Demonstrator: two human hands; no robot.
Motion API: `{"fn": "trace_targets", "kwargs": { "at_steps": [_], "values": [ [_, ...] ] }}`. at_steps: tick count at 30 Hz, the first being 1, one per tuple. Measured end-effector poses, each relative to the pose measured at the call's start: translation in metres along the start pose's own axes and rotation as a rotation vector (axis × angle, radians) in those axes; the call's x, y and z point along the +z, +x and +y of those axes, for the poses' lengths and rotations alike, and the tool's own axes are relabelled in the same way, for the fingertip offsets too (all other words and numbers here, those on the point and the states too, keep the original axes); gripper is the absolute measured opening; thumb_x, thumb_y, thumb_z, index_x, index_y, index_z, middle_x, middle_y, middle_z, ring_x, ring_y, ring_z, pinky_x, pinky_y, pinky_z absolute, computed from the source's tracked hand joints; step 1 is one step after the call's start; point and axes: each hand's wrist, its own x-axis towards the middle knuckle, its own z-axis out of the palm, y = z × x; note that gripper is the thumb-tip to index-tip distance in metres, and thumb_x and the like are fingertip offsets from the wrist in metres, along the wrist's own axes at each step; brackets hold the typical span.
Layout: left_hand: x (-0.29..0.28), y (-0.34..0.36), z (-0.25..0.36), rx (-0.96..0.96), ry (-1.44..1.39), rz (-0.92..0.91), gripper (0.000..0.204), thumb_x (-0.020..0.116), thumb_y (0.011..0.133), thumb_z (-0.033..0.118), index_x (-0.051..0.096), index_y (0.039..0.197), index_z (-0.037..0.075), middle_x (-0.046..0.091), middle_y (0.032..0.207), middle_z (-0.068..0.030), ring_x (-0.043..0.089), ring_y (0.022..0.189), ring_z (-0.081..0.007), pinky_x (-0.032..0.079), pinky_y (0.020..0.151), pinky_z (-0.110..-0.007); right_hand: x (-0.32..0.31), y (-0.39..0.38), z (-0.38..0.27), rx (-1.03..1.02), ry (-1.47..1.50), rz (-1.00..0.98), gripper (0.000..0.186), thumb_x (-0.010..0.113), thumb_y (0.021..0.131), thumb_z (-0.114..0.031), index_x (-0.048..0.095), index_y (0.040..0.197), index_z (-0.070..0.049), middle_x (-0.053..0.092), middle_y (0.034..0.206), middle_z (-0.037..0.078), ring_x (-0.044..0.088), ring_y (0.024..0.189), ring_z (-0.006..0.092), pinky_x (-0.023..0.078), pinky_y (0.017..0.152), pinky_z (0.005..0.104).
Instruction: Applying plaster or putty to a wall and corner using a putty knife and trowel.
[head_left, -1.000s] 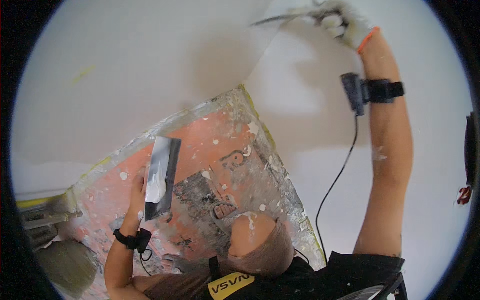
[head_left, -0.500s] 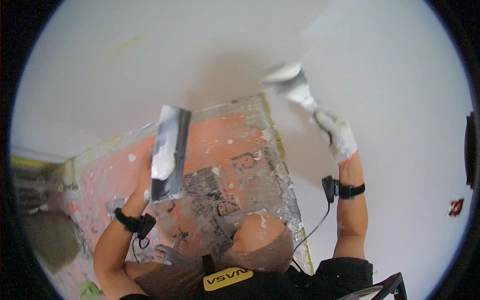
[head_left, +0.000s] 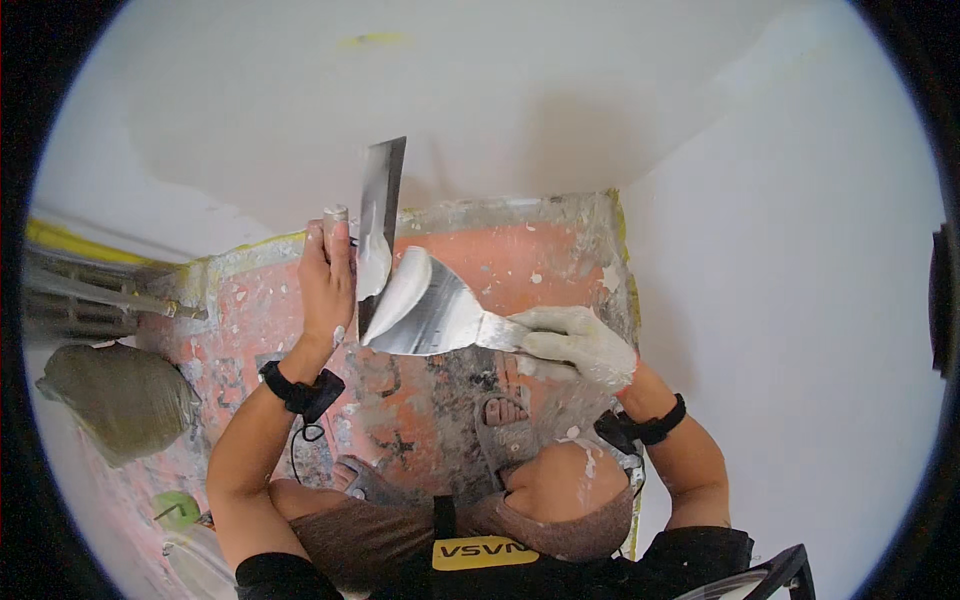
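My bare left hand (head_left: 326,275) grips a plastering trowel (head_left: 381,190) from its back side; the handle is mostly hidden. A lump of white putty (head_left: 373,266) lies on the lower part of the trowel's long metal blade. In a whitish glove, my right hand (head_left: 582,346) is closed round the handle of a broad putty knife (head_left: 440,318). More white putty (head_left: 404,286) covers the far side of the knife's blade. The knife's front edge meets or overlaps the lower end of the trowel; I cannot tell whether they touch.
Pale walls (head_left: 480,90) meet in a corner ahead, with a smooth greyish coat on the far one. Below is a stained reddish floor (head_left: 480,260) under my sandalled feet. At left stand a dark filled sack (head_left: 120,400), a blurred rack-like object (head_left: 80,300) and a green thing (head_left: 178,510).
My right hand has brought the putty knife from the wall at upper right down and left to the trowel. The trowel has moved slightly up and right, still in my left hand.
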Motion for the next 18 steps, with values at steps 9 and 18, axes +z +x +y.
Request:
{"fn": "trace_targets", "kwargs": {
  "at_steps": [9, 18],
  "values": [
    [0.002, 0.006, 0.006, 0.311, 0.470, -0.343, 0.035, 0.067, 0.094, 0.025, 0.056, 0.116, -0.001, 0.059, 0.077, -0.0242, 0.058, 0.064, -0.0417, 0.046, 0.059, -0.044, -0.015, -0.020, 0.041, -0.167, 0.214, 0.019, 0.035, 0.063, 0.096, -0.018, 0.064, 0.126, -0.001, 0.067, 0.085, 0.002, 0.047, 0.058, 0.0024, 0.034, 0.049, 0.0174],
    [-0.005, 0.008, -0.008, 0.194, 0.656, -0.583, 0.029, 0.065, 0.097, 0.024, 0.057, 0.110, -0.001, 0.058, 0.076, -0.0209, 0.053, 0.059, -0.0329, 0.043, 0.057, -0.039, -0.105, -0.050, 0.085, -0.040, 0.217, 0.614, 0.041, 0.060, 0.096, -0.023, 0.062, 0.132, -0.003, 0.062, 0.082, -0.001, 0.050, 0.066, 0.0035, 0.039, 0.056, 0.0210]
  ]
}}
